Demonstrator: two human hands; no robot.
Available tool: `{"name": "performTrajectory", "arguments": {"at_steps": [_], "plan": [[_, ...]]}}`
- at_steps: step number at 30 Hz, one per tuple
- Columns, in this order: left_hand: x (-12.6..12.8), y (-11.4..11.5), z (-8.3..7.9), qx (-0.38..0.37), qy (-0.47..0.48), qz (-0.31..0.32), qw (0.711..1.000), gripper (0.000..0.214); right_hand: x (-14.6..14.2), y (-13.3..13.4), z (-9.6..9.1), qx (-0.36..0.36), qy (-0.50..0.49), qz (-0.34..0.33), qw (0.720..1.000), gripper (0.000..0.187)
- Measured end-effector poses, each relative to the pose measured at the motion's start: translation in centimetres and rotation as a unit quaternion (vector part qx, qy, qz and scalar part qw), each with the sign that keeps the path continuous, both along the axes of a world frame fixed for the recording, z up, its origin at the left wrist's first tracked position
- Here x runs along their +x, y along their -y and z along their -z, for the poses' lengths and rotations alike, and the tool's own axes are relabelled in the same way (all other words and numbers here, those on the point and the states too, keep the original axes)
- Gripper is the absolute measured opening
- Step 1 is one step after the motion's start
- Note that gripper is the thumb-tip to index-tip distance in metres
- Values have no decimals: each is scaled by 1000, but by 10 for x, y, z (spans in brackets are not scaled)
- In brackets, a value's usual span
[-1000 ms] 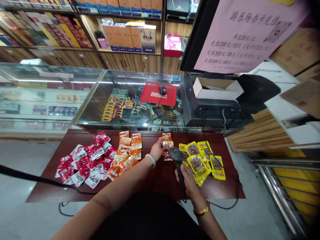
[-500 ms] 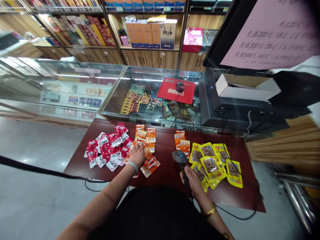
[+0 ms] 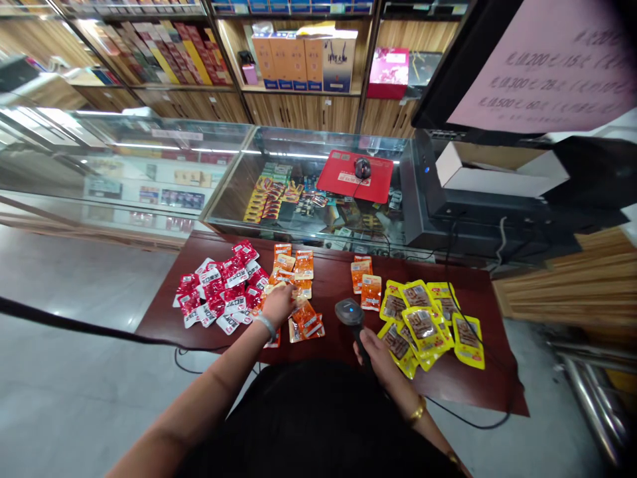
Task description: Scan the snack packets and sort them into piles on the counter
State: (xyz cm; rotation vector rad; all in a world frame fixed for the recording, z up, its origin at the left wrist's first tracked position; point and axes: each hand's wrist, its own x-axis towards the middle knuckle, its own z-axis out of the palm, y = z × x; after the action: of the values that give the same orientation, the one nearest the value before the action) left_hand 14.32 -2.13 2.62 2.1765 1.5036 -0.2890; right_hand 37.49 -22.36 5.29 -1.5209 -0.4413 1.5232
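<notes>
My right hand is wrapped around the dark handle of a barcode scanner, its head facing up and forward, with a small blue light on it. My left hand is over the pile of orange snack packets, its fingers bent and pinched on a packet that they partly hide. Red and white snack packets lie heaped to the left of that hand. A few more orange packets rest apart, beyond the scanner. Yellow snack packets with brown contents spread out right of my right hand.
The brown table stands against a glass display counter. On the counter are a red mouse pad with a mouse, a white box and a monitor. A black cable trails over the table's right side.
My left hand has shifted slightly up and right over the orange packets, and packets just right of it have moved. The scanner head has swung slightly left. The view has tilted a little.
</notes>
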Motion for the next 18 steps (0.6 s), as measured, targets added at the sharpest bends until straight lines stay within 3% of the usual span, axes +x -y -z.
{"name": "performTrajectory", "arguments": {"at_steps": [6, 12, 15, 18], "plan": [[17, 5, 4, 13, -14, 133, 991, 59, -1, 5, 3, -13, -14, 17, 1000, 53], [24, 7, 3, 2, 5, 264, 965, 41, -2, 5, 4, -19, -18, 30, 999, 50], [19, 5, 5, -34, -4, 275, 961, 25, -1, 4, 2, -20, -24, 34, 999, 49], [12, 2, 5, -87, -14, 194, 977, 14, 3, 5, 2, -9, -24, 36, 999, 47]]}}
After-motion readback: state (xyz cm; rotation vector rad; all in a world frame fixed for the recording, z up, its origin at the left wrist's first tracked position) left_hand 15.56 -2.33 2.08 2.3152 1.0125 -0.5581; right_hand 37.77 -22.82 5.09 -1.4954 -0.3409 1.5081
